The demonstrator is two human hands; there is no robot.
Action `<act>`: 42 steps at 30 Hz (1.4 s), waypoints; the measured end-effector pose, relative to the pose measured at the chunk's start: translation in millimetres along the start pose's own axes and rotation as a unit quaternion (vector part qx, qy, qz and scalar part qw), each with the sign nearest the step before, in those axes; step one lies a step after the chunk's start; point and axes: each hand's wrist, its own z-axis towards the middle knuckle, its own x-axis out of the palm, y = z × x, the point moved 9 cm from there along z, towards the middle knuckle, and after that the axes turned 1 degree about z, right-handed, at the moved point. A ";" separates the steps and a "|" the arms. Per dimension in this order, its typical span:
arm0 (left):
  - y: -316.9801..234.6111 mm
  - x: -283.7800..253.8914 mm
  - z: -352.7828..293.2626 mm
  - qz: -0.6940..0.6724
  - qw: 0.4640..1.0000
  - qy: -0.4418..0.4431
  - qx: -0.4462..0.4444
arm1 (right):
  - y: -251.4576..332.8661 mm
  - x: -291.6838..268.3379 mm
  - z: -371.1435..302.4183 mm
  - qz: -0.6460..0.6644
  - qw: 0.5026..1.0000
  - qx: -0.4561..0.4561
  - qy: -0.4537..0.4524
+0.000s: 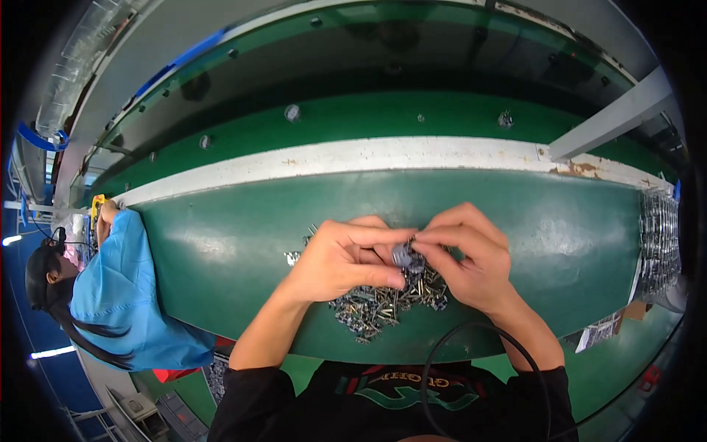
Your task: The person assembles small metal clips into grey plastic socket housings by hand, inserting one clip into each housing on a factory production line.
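Between the thumb and fingers of my left hand (330, 259) is a small round grey part (403, 255), held just above the table. My right hand (473, 259) meets it from the other side, its thumb and forefinger pinched together at the part's upper edge. Whatever those fingertips grip is too small to make out. Beneath both hands lies a loose pile of small metal parts (372, 313), with shiny pins and dark pieces mixed together. A few more silvery pieces (292, 258) lie beside my left hand, partly hidden by it.
The green tabletop (206, 250) ends at a white rail (353, 156). Beyond it, a green conveyor belt (353, 118) carries spaced-out small round parts. Stacked clear plastic trays (658, 243) stand at the right end. A co-worker in blue (121, 287) works at the left. A black cable (434, 353) loops near my right forearm.
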 end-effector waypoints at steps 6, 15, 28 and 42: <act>-10.2 -5.0 -4.5 0.119 0.987 -0.080 0.076 | -2.7 -2.9 6.7 0.013 0.998 0.031 -0.049; -0.8 -2.8 -3.8 0.160 0.983 -0.066 0.064 | 16.5 5.6 6.2 -0.080 0.996 -0.034 -0.001; -9.2 1.9 -5.4 0.203 0.975 -0.059 0.062 | 22.6 8.3 9.8 -0.109 0.993 -0.044 0.025; -9.7 -1.0 -9.9 0.121 0.989 -0.062 0.051 | 23.8 25.2 0.3 -0.169 0.981 -0.092 0.023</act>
